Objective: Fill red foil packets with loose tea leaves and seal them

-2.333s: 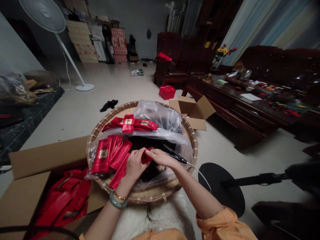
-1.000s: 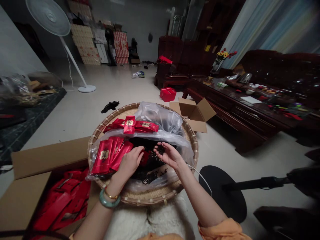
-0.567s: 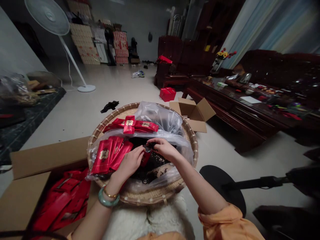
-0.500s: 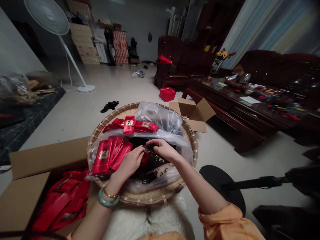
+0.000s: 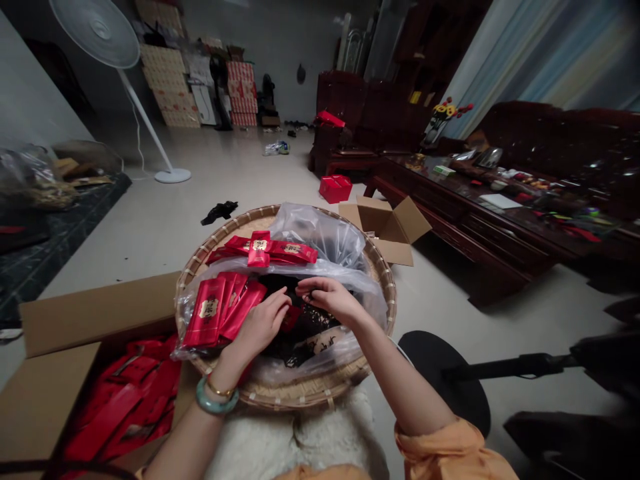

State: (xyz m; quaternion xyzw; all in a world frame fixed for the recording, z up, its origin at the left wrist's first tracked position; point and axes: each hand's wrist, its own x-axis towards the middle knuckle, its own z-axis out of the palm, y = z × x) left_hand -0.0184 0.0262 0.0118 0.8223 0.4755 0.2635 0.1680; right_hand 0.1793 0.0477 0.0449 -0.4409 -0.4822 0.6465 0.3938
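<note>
Red packet (image 5: 291,319) sits by the left hand (image 5: 265,320), over dark leaves (image 5: 320,317) in the plastic bag (image 5: 320,230), inside the round basket (image 5: 285,403). Left hand bent, fingertips at the packet; can't tell if gripping. Right hand (image 5: 330,298) curled around some dark leaves, just apart from the left. Best practice: keep the packet steady, fingers low over the bag so crumbs land inside. Stacked packets (image 5: 207,310) at left; cardboard box (image 5: 95,307) beside basket.
</note>
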